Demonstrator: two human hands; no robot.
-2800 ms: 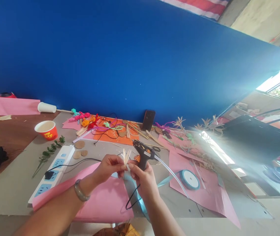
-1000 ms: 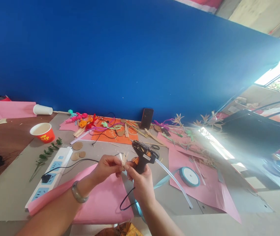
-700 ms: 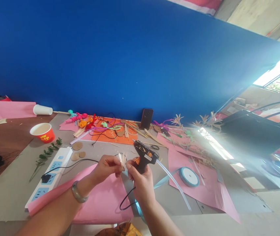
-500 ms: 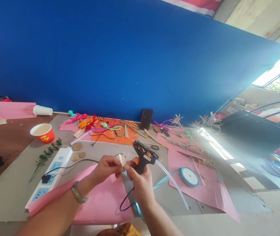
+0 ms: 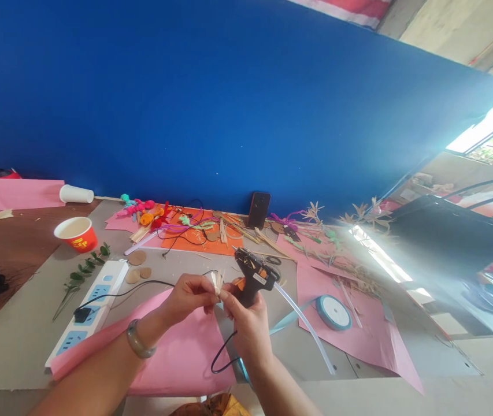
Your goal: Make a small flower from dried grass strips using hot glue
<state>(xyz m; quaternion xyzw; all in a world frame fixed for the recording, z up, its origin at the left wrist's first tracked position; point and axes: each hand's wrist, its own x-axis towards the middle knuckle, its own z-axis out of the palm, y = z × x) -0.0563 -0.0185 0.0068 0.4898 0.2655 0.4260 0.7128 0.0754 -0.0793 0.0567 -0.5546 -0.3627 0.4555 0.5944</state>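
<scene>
My left hand (image 5: pixel 192 296) pinches a small pale bundle of dried, straw-like strips (image 5: pixel 217 282), whose ends fan upward. My right hand (image 5: pixel 248 318) is wrapped around the handle of a black glue gun (image 5: pixel 252 276). Its nozzle points up and to the left, and a clear glue stick (image 5: pixel 304 323) trails out of its back. The right thumb and fingertip also meet the base of the bundle, beside the left fingertips. A black cord loops below the right wrist. Pink paper (image 5: pixel 185 352) lies under both hands.
A white power strip (image 5: pixel 103 306) with a plug, a leafy sprig (image 5: pixel 84 270) and a red paper cup (image 5: pixel 77 236) stand left. A ribbon spool (image 5: pixel 333 312) lies right. Dried stems, orange paper (image 5: pixel 194 240) and a phone (image 5: pixel 258 211) line the blue wall (image 5: pixel 229 104).
Hardly anything differs. The fanned strips between my fingertips have turned slightly and show more openly; both hands and the glue gun keep nearly the same place.
</scene>
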